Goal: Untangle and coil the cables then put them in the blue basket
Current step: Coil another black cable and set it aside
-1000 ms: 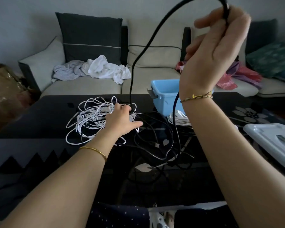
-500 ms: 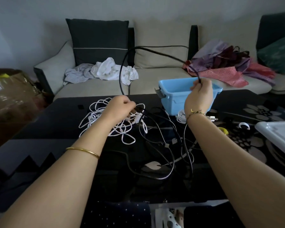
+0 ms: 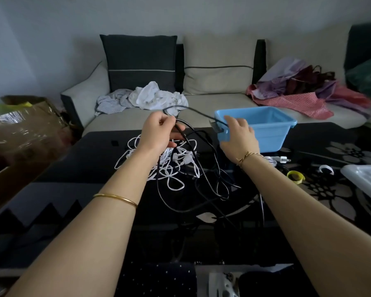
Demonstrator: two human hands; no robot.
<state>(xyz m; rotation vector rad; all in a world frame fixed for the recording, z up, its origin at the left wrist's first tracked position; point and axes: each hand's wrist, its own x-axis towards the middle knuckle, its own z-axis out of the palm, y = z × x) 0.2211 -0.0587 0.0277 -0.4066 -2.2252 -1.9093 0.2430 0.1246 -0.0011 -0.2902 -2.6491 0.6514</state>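
A tangle of white cable [image 3: 173,169] lies on the black glass table [image 3: 77,168], with black cable [image 3: 202,189] looped over and beside it. My left hand [image 3: 159,132] is raised above the tangle and grips the black cable. From there the cable arcs right to my right hand [image 3: 238,137], which pinches it in front of the near left corner of the blue basket [image 3: 272,137]. The basket stands at the table's far edge and looks empty. A small white cable with a plug [image 3: 275,159] lies behind my right wrist.
A yellow ring [image 3: 296,176] and a white ring [image 3: 326,169] lie right of my right arm. A white tray lid [image 3: 368,181] sits at the table's right edge. Behind the table is a sofa [image 3: 214,103] with clothes; a cardboard box [image 3: 24,129] stands at the left.
My right hand came down from high above the table to the basket's corner, still holding the black cable. My left hand lifted off the white tangle and now grips the black cable.
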